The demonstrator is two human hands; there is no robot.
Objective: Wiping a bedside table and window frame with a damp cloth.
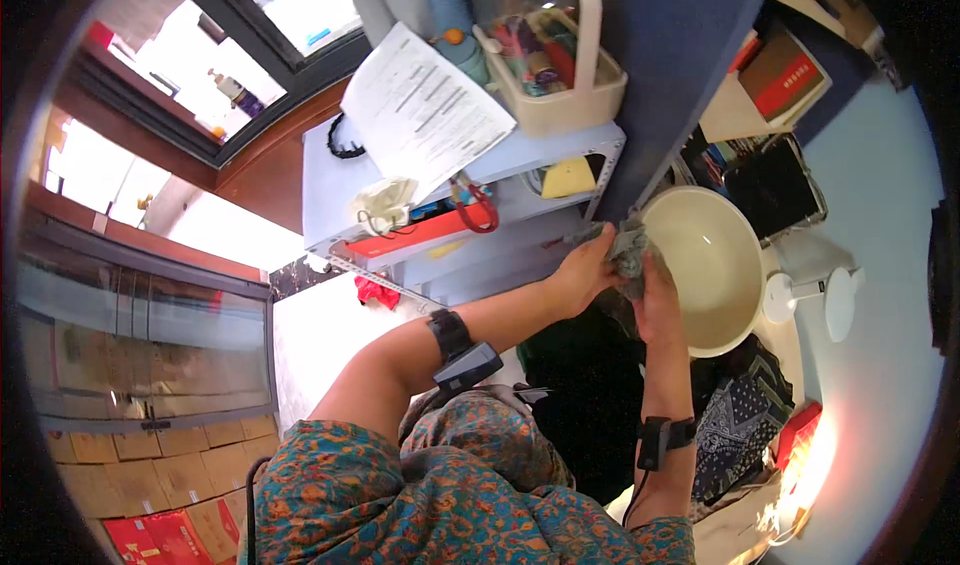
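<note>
A crumpled grey cloth [630, 254] is bunched between my two hands. My left hand [585, 272] grips it from the left side, thumb pointing up. On the other side my right hand [658, 302] holds the same cloth, close against the rim of a cream plastic basin [712, 280]. The basin's inside shows pale and smooth, with a small glint on it. Part of the cloth lies behind my fingers and is hidden.
Ahead stands a white metal shelf [465, 161] bearing printed paper [427, 107] and a handled caddy [555, 107]. Right of the basin are a small white stand [810, 291] and a black basket [776, 186]. Patterned dark fabric [739, 422] lies below it. Cartons [150, 475] line the left.
</note>
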